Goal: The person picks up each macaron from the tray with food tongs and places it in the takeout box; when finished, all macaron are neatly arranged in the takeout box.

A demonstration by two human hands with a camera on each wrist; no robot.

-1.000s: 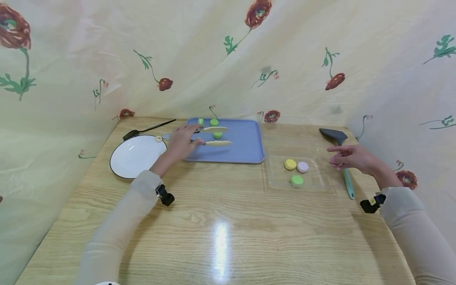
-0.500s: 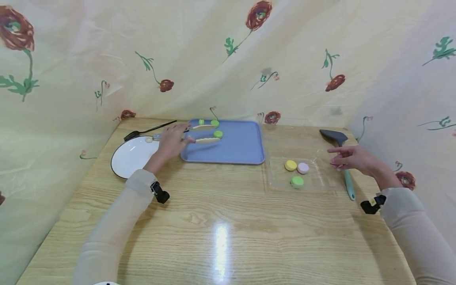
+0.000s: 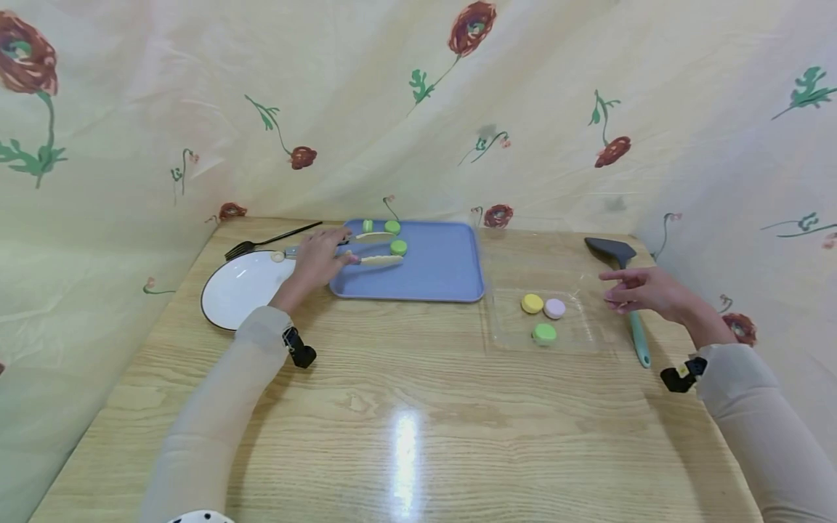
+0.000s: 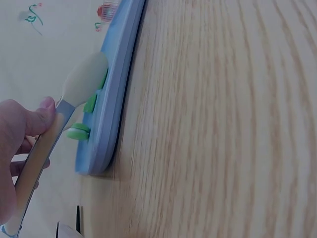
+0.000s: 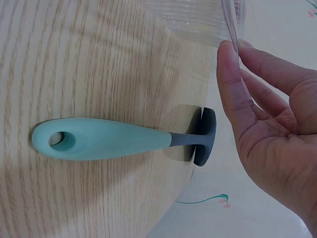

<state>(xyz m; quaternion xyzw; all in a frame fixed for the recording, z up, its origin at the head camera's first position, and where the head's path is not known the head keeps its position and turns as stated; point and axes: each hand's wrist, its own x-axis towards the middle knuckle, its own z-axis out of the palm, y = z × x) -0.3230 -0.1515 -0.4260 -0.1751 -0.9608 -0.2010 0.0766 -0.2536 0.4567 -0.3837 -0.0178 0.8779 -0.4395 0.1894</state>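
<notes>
My left hand (image 3: pixel 317 260) holds a pair of tongs (image 3: pixel 382 261) with pale tips over the left part of a blue tray (image 3: pixel 445 265). The tips stand apart, with nothing gripped between them. On the tray are a green macaron (image 3: pixel 399 248) near the tips and two more green macarons behind, one of them standing on edge. At the right, my right hand (image 3: pixel 644 292) pinches the edge of a clear plastic lid (image 5: pixel 229 22) between thumb and fingers. The clear plastic box (image 3: pixel 588 335) holds a yellow macaron (image 3: pixel 532 303), a lilac macaron (image 3: pixel 554 309) and a green macaron (image 3: pixel 544 333).
A white plate (image 3: pixel 242 290) with a dark rim lies left of the tray, partly behind my left hand. Behind it is a black fork (image 3: pixel 242 248). Below my right hand lies a spatula with a teal handle (image 5: pixel 104 140). Patterned cloth hangs behind the wooden table (image 3: pixel 327 436).
My left hand has drawn the tongs leftward, so the tips no longer extend past the front green macaron. My right hand has stayed in place at the lid.
</notes>
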